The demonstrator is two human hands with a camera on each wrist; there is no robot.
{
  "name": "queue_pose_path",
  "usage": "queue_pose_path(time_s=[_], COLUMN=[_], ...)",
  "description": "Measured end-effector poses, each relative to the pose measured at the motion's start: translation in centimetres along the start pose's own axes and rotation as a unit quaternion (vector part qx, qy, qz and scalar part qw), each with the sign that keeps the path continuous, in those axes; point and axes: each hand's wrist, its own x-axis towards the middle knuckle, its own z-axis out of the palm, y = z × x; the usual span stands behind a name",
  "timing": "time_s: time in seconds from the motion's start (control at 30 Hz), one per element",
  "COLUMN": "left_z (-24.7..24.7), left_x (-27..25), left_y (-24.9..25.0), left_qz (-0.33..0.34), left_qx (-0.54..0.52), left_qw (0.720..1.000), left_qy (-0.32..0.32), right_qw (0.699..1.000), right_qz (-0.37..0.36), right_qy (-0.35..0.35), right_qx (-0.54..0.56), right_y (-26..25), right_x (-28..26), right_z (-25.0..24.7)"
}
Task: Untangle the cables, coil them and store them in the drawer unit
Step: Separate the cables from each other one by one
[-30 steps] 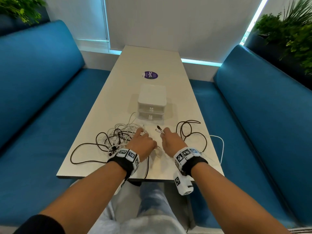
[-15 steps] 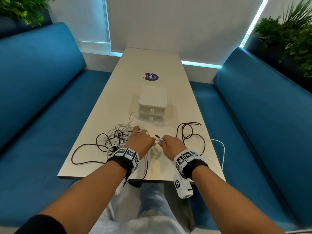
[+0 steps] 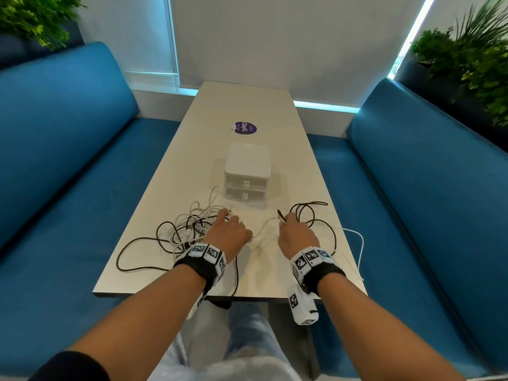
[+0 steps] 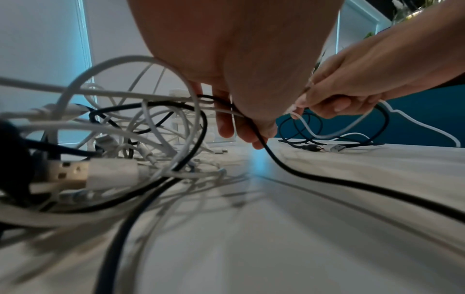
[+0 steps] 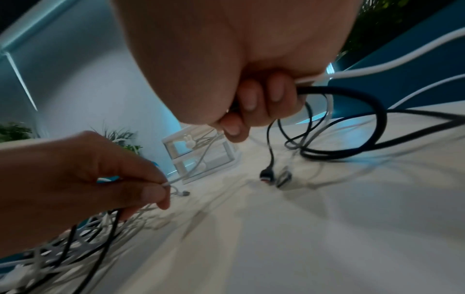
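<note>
1. Two hands work apart: your left hand [image 3: 227,232] pinches a white cable [image 5: 191,175] beside the tangle [image 3: 189,229].
2. Your right hand [image 3: 297,235] grips black and white cables before the closed drawer unit [image 3: 246,176].

Dim, cool daylight from window strips; wrist views blurred at edges, wide-angle bending.

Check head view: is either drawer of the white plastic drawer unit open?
No. Both drawers of the white plastic drawer unit sit flush, their small knobs in line at the front.

Both hands, left hand [image 3: 229,234] and right hand [image 3: 295,234], grip cables [image 3: 189,226] before drawer unit [image 3: 246,176].
</note>
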Motion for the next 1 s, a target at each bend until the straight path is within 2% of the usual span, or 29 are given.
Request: queue_pose_path(time_s=[0.17,0.33,0.53,0.63,0.73,0.83,1.0], left_z=[-0.2,-0.7,-0.5,-0.2,-0.4,-0.3,-0.3], left_x=[-0.1,-0.1,-0.8,-0.8,-0.9,-0.8,-0.4], left_y=[0.2,0.8,0.4,-0.2,-1.3,-1.6,-0.6], left_qz=[0.005,0.011,-0.001,-0.014,-0.018,-0.014,-0.014], left_qx=[0.000,-0.029,-0.047,-0.053,-0.050,-0.054,-0.030], left_qw=[1.000,0.999,0.998,0.998,0.998,0.998,0.999], left_qy=[-0.015,0.019,0.032,0.042,0.045,0.039,0.035], right_qw=[0.996,0.985,0.980,0.988,0.994,0.992,0.999], right_qz=[-0.045,-0.131,-0.111,-0.112,-0.079,-0.056,-0.026], right_qy=[0.006,-0.085,-0.147,-0.102,-0.053,-0.038,0.000], right_qx=[0.082,0.071,0.076,0.025,-0.059,-0.106,-0.038], right_y=[-0.9,-1.9,-1.2,-0.4,1.3,2.0,0.7], right_x=[0.2,-0.2,-0.1,0.0,0.4,0.7,0.4], right_z=[0.5,1.6,1.8,1.2,0.3,0.3,0.8])
